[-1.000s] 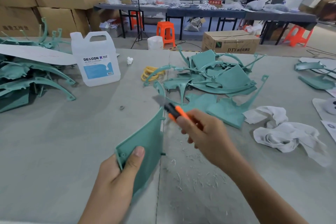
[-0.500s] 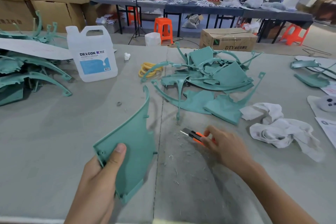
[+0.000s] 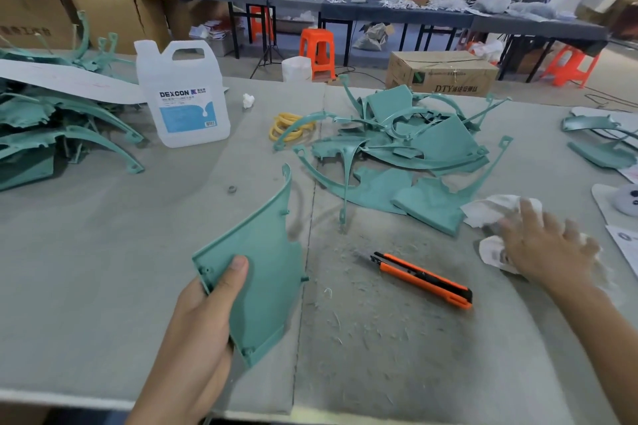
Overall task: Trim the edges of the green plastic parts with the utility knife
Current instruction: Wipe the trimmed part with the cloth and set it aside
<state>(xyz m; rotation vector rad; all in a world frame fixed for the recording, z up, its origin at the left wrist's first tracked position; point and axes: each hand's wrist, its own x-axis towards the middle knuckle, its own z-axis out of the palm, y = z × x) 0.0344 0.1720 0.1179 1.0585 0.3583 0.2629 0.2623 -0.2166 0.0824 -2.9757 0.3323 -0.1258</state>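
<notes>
I am gripping the curved teal-green plastic panel, near centre, in my left hand. My right hand, fingers spread, is hovering over the crumpled white cloth. The orange utility knife is lying between them, so wiping likely comes next.

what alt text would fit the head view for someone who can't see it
A person's left hand holds a green plastic part over a grey table, while the open right hand spreads over a white cloth. An orange utility knife lies between them, before a pile of green parts.
</notes>
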